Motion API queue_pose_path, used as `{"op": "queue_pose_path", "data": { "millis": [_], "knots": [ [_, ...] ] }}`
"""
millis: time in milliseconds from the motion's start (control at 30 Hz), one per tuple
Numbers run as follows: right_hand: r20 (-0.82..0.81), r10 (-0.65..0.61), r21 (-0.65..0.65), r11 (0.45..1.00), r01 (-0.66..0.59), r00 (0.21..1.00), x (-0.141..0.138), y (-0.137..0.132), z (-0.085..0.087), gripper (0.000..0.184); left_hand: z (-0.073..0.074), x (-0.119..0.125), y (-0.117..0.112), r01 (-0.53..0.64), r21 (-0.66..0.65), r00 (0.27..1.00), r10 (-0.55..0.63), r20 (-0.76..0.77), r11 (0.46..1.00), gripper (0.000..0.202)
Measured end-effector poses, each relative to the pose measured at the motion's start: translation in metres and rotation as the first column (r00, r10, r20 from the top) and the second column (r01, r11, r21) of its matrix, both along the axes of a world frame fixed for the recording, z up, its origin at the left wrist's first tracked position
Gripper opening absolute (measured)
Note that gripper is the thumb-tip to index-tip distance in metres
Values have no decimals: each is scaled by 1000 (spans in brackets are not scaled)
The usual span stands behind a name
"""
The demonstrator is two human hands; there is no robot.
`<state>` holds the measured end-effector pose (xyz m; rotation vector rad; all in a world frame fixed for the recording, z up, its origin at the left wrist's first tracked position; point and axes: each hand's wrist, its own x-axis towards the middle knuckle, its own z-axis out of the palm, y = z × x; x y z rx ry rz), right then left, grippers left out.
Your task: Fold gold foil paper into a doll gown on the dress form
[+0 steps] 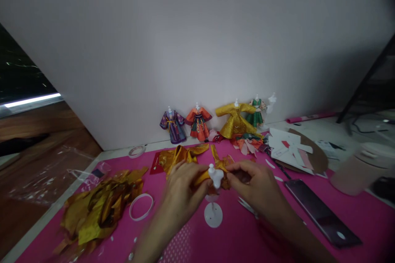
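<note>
A small white doll mannequin (217,176) stands between my hands on a round white base (213,215). My left hand (185,185) is closed on a strip of gold cloth (201,178) at the mannequin's left side. At its right side, the fingers of my right hand (253,178) pinch more of the gold cloth. Behind the mannequin lie folded gold pieces (182,157). A narrow metal tool (247,205), perhaps scissors, lies partly hidden beneath my right hand. The view is slightly blurred.
Dressed doll mannequins, one in a gold robe (236,121), line the wall. A heap of gold scraps (101,209) and a tape ring (141,207) lie left. Right are paper patterns (290,150), a phone (321,211) and a pale jar (361,168), all around the pink mat (234,242).
</note>
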<state>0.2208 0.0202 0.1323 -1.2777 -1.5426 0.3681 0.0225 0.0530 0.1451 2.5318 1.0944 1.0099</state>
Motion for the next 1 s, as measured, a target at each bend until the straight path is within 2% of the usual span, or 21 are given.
{"op": "queue_pose_path", "data": {
  "millis": [167, 267, 333, 400, 533, 633, 767, 1000],
  "knots": [
    [2, -26, -81, 996, 26, 1000, -1, 4, 1, 21, 1, 2, -2, -6, 6, 1000, 6, 5, 1000, 22],
    [42, -51, -76, 996, 54, 998, 0, 6, -2, 20, 2, 2, -2, -16, 17, 1000, 16, 4, 1000, 22],
    [120, -83, 9, 997, 83, 989, 0, 6, -3, 18, 3, 3, -3, -17, 22, 1000, 17, 4, 1000, 22],
    [213, -119, 152, 985, 87, 970, -1, 4, -4, 16, 2, 3, -3, -21, 21, 1000, 21, 5, 1000, 22],
    [349, -175, 416, 909, 16, 921, -3, 0, -7, 17, 0, 4, -3, -36, 13, 999, 36, 3, 999, 20],
    [448, -229, 509, 860, -36, 864, -4, -1, -10, 22, 0, 5, -4, -47, 12, 999, 47, -1, 999, 20],
    [538, -226, 520, 847, -109, 812, -2, -1, -16, 20, 0, 6, -4, -53, 12, 999, 53, 0, 999, 19],
    [515, -141, 466, 874, -138, 845, -2, -5, -20, 14, 0, 5, -4, -52, 10, 999, 52, -15, 999, 19]
  ]
}}
